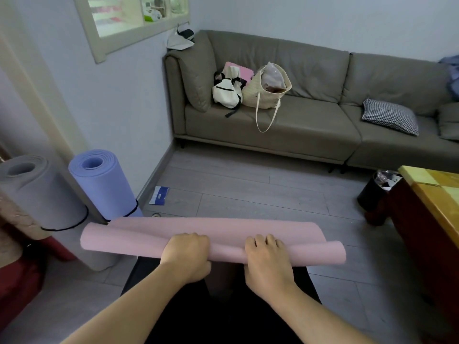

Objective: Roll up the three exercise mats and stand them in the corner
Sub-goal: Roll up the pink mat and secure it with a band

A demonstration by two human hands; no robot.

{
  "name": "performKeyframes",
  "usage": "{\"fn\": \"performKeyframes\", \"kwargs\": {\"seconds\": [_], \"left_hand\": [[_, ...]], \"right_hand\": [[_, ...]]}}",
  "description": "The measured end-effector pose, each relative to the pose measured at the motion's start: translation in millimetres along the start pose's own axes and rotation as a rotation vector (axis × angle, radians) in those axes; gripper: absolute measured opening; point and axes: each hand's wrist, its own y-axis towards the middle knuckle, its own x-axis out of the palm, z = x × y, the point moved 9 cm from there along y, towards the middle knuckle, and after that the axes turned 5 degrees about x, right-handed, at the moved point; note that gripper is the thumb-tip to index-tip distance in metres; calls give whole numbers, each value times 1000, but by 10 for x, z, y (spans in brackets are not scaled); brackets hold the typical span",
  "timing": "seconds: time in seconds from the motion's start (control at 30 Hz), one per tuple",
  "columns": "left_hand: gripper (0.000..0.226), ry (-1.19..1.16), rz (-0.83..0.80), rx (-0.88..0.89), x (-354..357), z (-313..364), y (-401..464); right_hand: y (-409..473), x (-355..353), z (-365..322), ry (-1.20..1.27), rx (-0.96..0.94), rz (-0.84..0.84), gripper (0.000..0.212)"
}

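Pink mat (129, 240) rolled, held level, left hand (186, 254) and right hand (267, 256) each curled around it, grey mat (37, 194) and blue mat (106, 187) upright by wall.

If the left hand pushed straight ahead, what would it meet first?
The left hand already grips the pink mat. Beyond its far edge lies bare floor, then probably the sofa; depth is unclear.
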Motion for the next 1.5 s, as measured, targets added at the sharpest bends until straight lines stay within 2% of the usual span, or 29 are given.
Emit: {"fn": "performKeyframes", "kwargs": {"seconds": [0.1, 0.23, 0.33, 0.43, 0.5, 0.57, 0.63, 0.83, 1.07, 1.13, 1.23, 1.3, 1.43, 1.5], "left_hand": [[27, -4, 115, 19, -37, 18, -89], [37, -43, 295, 53, -4, -79, -236], [38, -25, 270, 22, -48, -142, -186], [21, 26, 146, -25, -168, -153, -81], [24, 4, 100, -36, -216, -179, -30], [30, -41, 69, -43, -252, -206, -25], [35, -86, 24, -52, -280, -223, -39], [40, -95, -126, -11, -100, -91, -141], [37, 20, 122, 82, -77, 35, -345], [35, 14, 139, 81, -12, 42, -356], [30, 27, 128, -12, -36, 3, -322], [26, 56, 95, -43, -75, -22, -259], [30, -10, -30, -32, -39, -48, -165], [34, -71, -63, -41, -56, -96, -129]], "right_hand": [[151, -75, -8, -1, -7, -131, 20], [301, -116, 67, 132, 40, -293, 29], [360, -92, 75, 169, 26, -395, 23], [366, -166, 61, 116, -23, -284, 24], [297, -300, 36, 77, -91, -75, 26], [174, -395, 33, 29, -138, 66, 32], [109, -407, 43, 1, -148, 104, 38], [104, -200, 47, -22, -101, -129, 27], [95, -99, 47, 33, -40, -317, 19], [124, -73, 48, 54, -34, -374, 17], [200, -99, 63, 87, -31, -409, 16], [198, -113, 51, 87, -65, -346, 17], [0, -105, 58, 11, -140, -14, 36], [-77, -113, 50, 44, -154, 89, 37]]}}
